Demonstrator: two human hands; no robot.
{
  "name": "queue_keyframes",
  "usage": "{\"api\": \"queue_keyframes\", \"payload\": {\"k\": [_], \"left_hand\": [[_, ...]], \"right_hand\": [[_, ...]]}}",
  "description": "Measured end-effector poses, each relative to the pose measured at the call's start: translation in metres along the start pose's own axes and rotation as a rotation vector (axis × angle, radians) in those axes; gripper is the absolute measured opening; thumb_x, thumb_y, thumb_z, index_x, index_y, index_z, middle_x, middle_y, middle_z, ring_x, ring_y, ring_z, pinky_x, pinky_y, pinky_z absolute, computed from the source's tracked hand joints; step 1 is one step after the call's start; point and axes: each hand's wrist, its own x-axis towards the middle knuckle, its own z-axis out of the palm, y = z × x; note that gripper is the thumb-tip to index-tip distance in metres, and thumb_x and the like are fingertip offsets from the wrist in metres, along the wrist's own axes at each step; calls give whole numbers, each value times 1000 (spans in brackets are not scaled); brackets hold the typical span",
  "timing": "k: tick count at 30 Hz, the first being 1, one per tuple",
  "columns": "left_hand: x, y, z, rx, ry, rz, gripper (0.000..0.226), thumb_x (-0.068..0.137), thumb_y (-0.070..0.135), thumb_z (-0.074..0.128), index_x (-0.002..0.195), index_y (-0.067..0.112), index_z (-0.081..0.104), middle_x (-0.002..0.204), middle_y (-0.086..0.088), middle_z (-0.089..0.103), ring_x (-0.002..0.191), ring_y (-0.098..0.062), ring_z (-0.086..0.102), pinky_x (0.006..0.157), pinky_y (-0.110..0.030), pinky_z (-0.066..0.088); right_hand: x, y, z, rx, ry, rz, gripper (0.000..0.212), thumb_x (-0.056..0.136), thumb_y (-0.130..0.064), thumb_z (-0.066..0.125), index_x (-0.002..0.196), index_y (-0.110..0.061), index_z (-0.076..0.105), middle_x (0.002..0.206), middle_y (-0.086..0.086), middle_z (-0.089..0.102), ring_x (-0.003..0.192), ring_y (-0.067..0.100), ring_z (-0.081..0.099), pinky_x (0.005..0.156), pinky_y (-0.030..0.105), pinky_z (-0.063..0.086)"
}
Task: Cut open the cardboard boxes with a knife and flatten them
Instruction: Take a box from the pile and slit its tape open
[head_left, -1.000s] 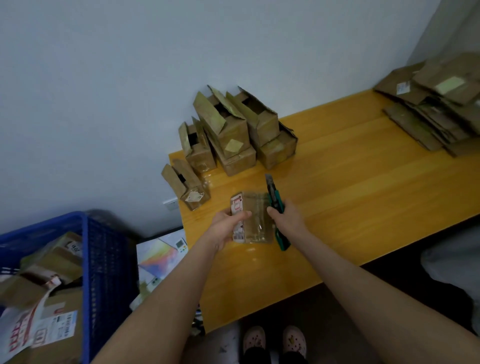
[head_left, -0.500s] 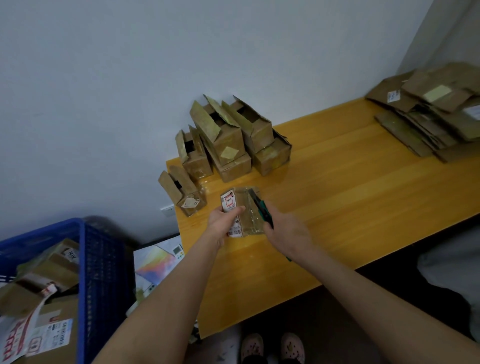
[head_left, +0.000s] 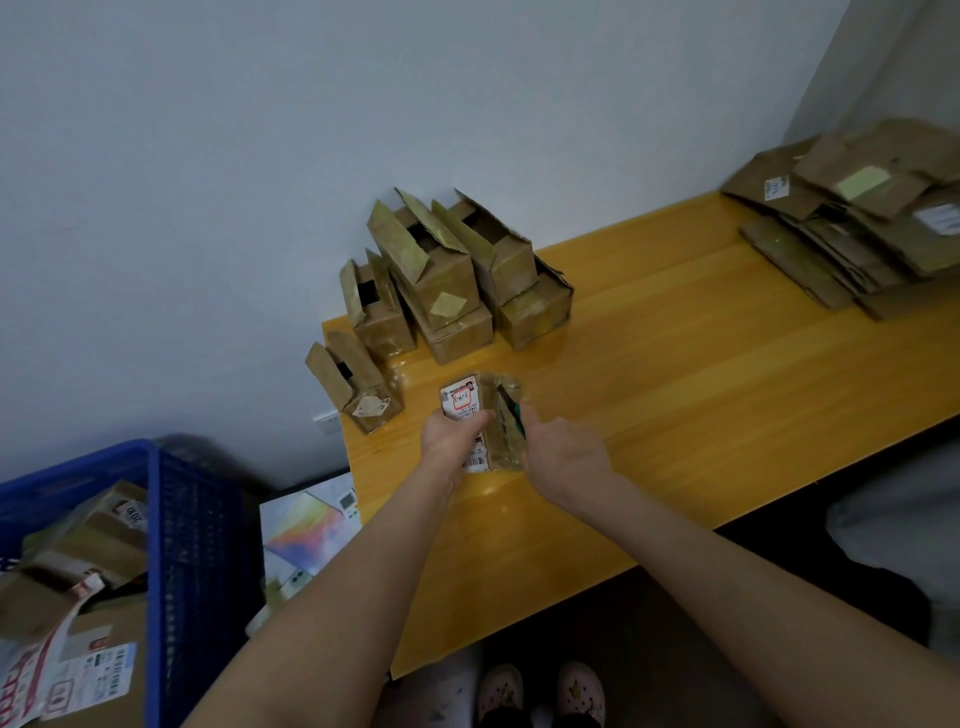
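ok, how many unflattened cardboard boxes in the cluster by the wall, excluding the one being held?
6. Leftmost box; second box just behind it; middle upper box on middle lower box; right upper box on right lower box. Others may hide behind.

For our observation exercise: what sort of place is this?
Probably a parcel room or storeroom: opened cardboard boxes on a wooden table, flattened cardboard piled at its far end, a blue crate of labelled parcels.

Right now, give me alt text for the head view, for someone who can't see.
The left hand holds a box over a yellow table while the right hand holds a green knife against its side. Opened boxes stand behind by the wall, flattened ones lie far right, a blue crate lower left.
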Motion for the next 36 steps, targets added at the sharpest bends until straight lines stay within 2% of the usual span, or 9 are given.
{"api": "queue_keyframes", "payload": {"k": [6,12,17,22,24,26,28,31,36], "left_hand": [[-2,-2,8,14,54,-12,22,76,26,78,78,17,58,85,-9,70,77,-28,69,73,-40,58],[4,12,7,49,65,101,33,80,31,76,101,13,58,89,-5,67,68,-18,61,61,-30,49],[9,15,11,22,95,121,30,80,30,76,97,15,57,90,-5,66,69,-18,60,64,-32,51],[16,17,3,-68,193,29,28,80,35,75,90,16,57,93,-8,68,73,-22,63,77,-41,58],[19,24,-6,-148,195,-18,37,81,37,75,102,14,55,95,-8,67,75,-23,63,78,-42,58],[16,31,-11,-220,130,-42,57,84,35,72,129,16,43,94,-3,60,77,-21,60,83,-47,55],[7,32,-6,-263,52,-34,82,86,33,70,149,23,19,105,-2,56,90,-25,61,91,-53,51],[-7,23,9,-278,-23,-17,97,89,33,67,154,35,-4,125,-2,53,108,-30,58,98,-54,48],[-17,6,19,-249,-88,22,91,91,28,65,153,40,0,127,0,52,102,-22,58,86,-42,51]], "right_hand": [[2,-2,-2,15,-27,28,60,100,-15,41,153,-13,13,118,13,62,102,29,62,69,34,41],[-4,9,-1,113,-26,2,55,99,-20,38,151,-21,20,106,11,63,82,26,57,65,33,44],[-4,12,-5,101,-27,-2,56,100,-21,37,153,-21,17,111,12,63,91,30,60,67,34,43],[-12,20,6,141,-43,-21,54,100,-23,38,151,-23,21,82,2,55,74,24,57,58,33,44],[-15,28,10,210,-31,-21,49,99,-26,42,146,-22,31,76,-2,53,67,20,55,53,32,45],[-14,38,13,356,43,80,40,98,-33,47,134,-18,44,82,1,60,69,20,60,57,36,52],[-6,44,13,777,102,258,33,97,-34,53,120,-11,52,86,5,64,73,20,63,67,38,55],[5,37,9,1406,25,400,26,97,-25,58,119,-14,51,88,6,61,76,24,63,82,45,57],[17,28,15,1526,58,436,24,96,-21,60,119,-18,52,97,6,61,80,27,64,86,49,55]]}}
